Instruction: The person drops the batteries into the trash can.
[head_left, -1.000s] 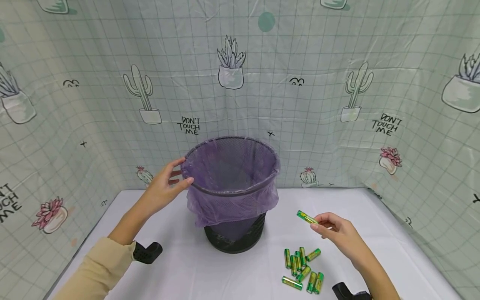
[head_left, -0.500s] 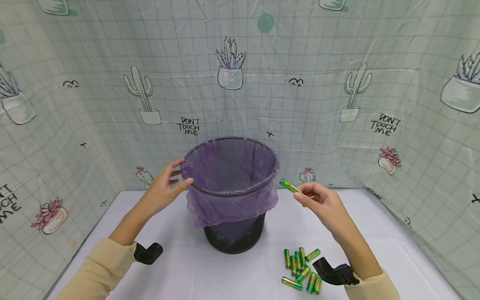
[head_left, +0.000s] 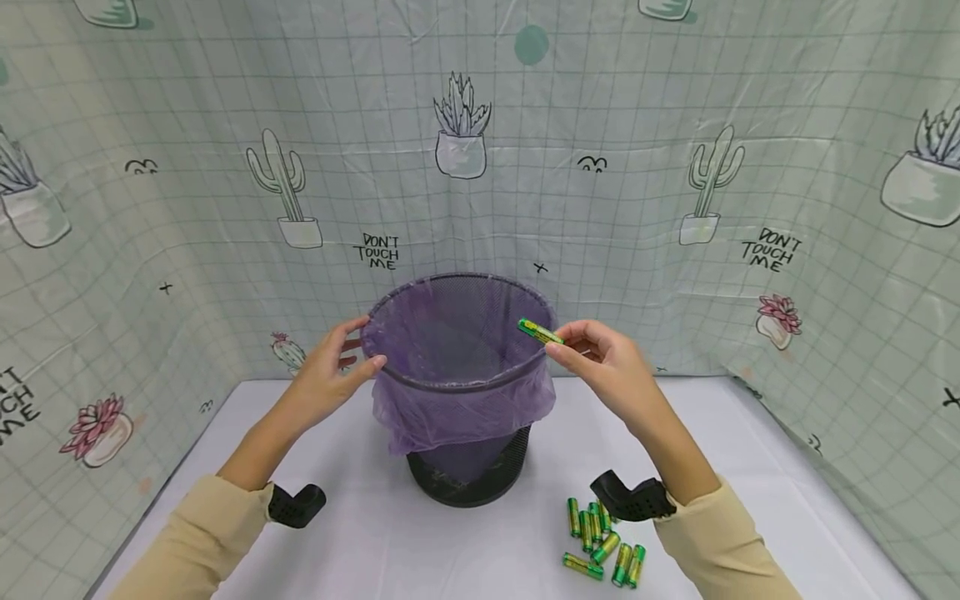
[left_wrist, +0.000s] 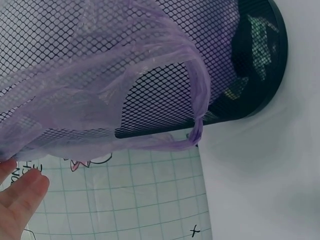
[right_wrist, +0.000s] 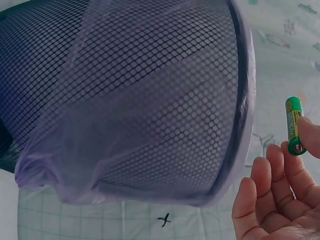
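Note:
A black mesh wastebasket, lined with a purple bag folded over its rim, stands on the white table. My left hand holds the rim on its left side, thumb and forefinger at the edge; in the left wrist view its fingertips show beside the bag. My right hand pinches a green and yellow battery by one end between thumb and fingers. In the head view the battery overlaps the right part of the basket's mouth. The right wrist view shows the battery upright under the thumb, beside the lined rim.
Several more green batteries lie loose on the table at the front right, partly behind the right wrist's black camera mount. A patterned grid curtain closes off the back and both sides.
My right hand has carried the battery up and left, from above the table to the basket's right rim. My left hand has stayed at the left rim.

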